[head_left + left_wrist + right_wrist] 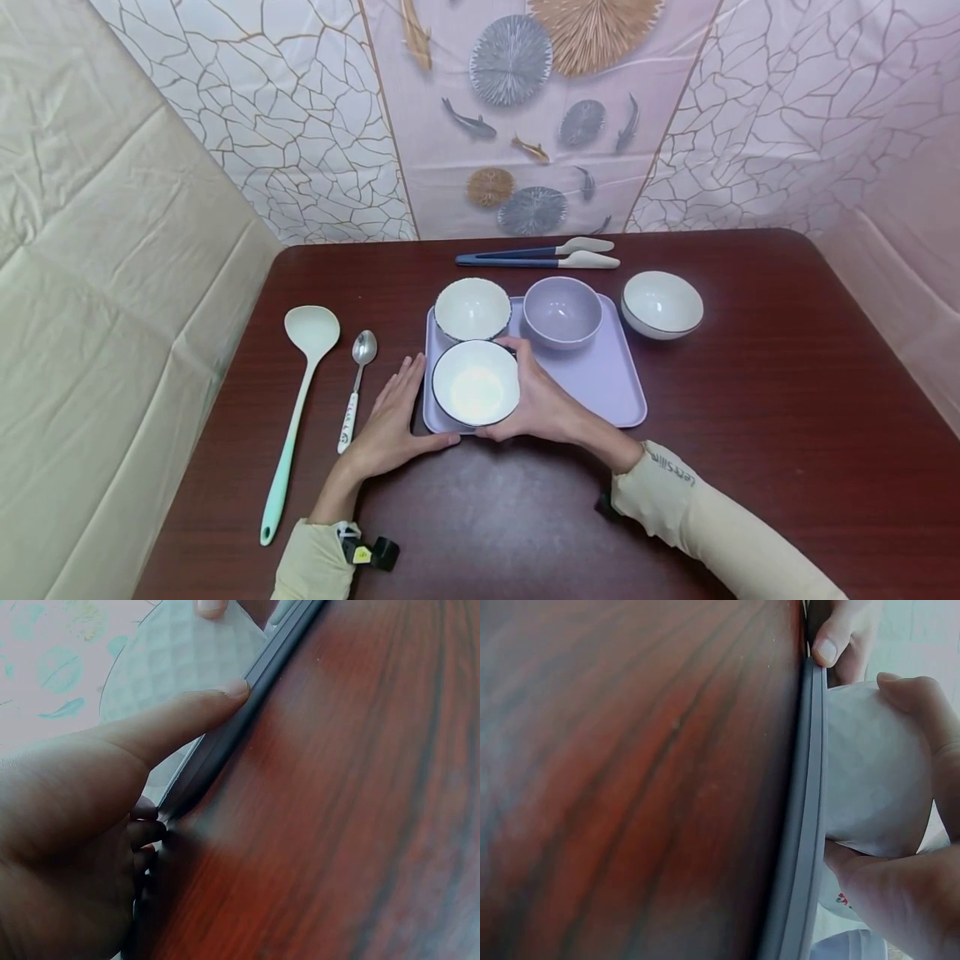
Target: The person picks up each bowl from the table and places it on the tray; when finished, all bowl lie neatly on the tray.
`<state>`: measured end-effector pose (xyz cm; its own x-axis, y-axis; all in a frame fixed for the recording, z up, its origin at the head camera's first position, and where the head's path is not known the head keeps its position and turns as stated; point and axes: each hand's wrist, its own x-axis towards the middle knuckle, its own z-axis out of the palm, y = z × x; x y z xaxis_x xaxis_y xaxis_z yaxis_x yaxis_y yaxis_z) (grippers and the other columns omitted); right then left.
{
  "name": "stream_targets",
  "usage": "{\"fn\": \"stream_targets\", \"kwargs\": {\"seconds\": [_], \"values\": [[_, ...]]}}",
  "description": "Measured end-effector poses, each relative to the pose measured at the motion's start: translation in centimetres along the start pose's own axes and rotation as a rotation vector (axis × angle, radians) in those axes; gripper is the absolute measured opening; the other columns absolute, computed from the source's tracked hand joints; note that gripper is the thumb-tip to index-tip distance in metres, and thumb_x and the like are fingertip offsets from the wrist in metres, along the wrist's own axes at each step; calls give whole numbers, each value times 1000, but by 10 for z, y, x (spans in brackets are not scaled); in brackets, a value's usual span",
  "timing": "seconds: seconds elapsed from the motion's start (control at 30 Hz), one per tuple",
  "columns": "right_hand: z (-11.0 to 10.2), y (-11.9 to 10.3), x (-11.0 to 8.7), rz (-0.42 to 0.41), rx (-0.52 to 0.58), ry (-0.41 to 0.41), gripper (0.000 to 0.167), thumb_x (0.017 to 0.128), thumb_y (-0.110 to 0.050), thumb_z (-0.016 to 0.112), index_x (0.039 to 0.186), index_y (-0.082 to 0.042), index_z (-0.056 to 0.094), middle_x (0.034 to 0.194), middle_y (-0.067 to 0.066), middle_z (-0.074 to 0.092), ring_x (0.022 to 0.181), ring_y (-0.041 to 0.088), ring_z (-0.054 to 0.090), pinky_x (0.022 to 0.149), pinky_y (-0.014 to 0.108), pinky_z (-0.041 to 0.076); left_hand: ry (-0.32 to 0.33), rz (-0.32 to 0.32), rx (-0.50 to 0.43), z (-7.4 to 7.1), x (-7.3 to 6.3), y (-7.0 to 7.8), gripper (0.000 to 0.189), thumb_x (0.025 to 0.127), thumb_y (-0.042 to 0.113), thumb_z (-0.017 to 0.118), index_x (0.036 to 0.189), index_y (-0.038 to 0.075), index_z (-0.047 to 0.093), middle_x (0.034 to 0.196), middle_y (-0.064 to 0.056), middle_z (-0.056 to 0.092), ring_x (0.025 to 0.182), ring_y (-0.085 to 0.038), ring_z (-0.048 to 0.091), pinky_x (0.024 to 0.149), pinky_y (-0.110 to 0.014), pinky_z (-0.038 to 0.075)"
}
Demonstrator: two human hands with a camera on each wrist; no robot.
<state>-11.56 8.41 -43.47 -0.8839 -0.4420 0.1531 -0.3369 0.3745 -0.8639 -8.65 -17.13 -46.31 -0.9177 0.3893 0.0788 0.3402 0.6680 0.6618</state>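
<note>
A lavender tray (pixel 611 387) lies on the dark red table. At its front left corner is a white bowl with a thin dark rim (pixel 476 383), whose dimpled outside (pixel 172 664) shows in the left wrist view. My right hand (pixel 543 404) grips this bowl from the right, thumb at the front and fingers toward the back. My left hand (pixel 386 425) rests at the tray's corner, its fingers extended along the left side and its thumb on the front edge. Behind the gripped bowl stand another white bowl (pixel 472 308) and a lavender bowl (pixel 562 312), both on the tray.
A third white bowl (pixel 662 304) stands on the table just right of the tray. Blue tongs with pale tips (pixel 517 262) lie behind the tray. To the left are a metal spoon with a patterned handle (pixel 350 417) and a long pale green ladle (pixel 298 408).
</note>
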Motion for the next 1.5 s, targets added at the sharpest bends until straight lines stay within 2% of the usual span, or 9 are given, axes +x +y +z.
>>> {"fn": "stream_targets", "kwargs": {"seconds": [0.23,0.4,0.6,0.83,1.0,1.13,1.27,1.4,1.5], "values": [[0,2,1,3,-4,-32,118,50,-23,98,140,-6,25,136,7,46,120,20,49,104,40,38,-3,3,10,0,2,1,118,76,50,82,157,2,11,161,-16,13,148,-31,5,117,-49,7],[-6,1,-4,-10,-44,-59,124,52,-35,98,145,-7,20,142,7,39,128,19,43,108,41,34,-1,2,0,1,2,1,117,76,52,80,156,2,11,161,-17,14,148,-31,5,117,-51,7],[-26,-9,-21,-69,-38,-18,121,61,-36,95,149,-6,18,149,11,32,139,24,31,113,42,29,6,3,2,1,0,1,118,75,52,81,156,1,12,161,-16,14,148,-32,6,117,-51,8],[-79,-40,-58,-58,-84,100,90,71,-8,89,141,2,32,142,18,41,132,30,42,108,48,35,8,-7,-3,-1,0,3,119,75,53,81,156,2,11,162,-15,13,148,-31,5,117,-51,7],[-127,-8,-80,-57,-241,208,73,76,-12,86,137,-7,47,134,9,54,123,24,52,103,27,41,11,-16,-11,-2,0,4,120,74,52,82,157,2,11,162,-15,12,148,-30,4,117,-51,7],[-163,12,-96,32,-321,264,50,82,-15,82,127,-14,59,119,1,65,108,16,62,89,9,42,2,-18,-4,-2,-1,3,120,75,52,82,157,3,10,162,-14,12,148,-29,4,117,-50,7],[-189,29,-104,135,-392,297,38,86,-20,78,120,-12,63,108,4,70,95,21,67,78,7,44,-9,-25,2,-2,-2,2,120,75,54,80,157,4,9,162,-13,11,149,-27,3,117,-48,6],[-203,49,-101,256,-411,341,67,85,-30,79,135,-2,46,121,20,61,106,38,61,89,33,49,-9,-28,-1,0,-2,1,119,76,55,80,157,5,9,162,-12,11,149,-27,3,118,-47,5],[-209,62,-93,338,-357,352,99,80,-36,82,149,1,20,139,31,41,119,51,48,96,58,40,-11,-27,-1,2,-2,2,119,76,56,79,157,5,9,163,-12,11,149,-26,3,117,-47,5]]}}
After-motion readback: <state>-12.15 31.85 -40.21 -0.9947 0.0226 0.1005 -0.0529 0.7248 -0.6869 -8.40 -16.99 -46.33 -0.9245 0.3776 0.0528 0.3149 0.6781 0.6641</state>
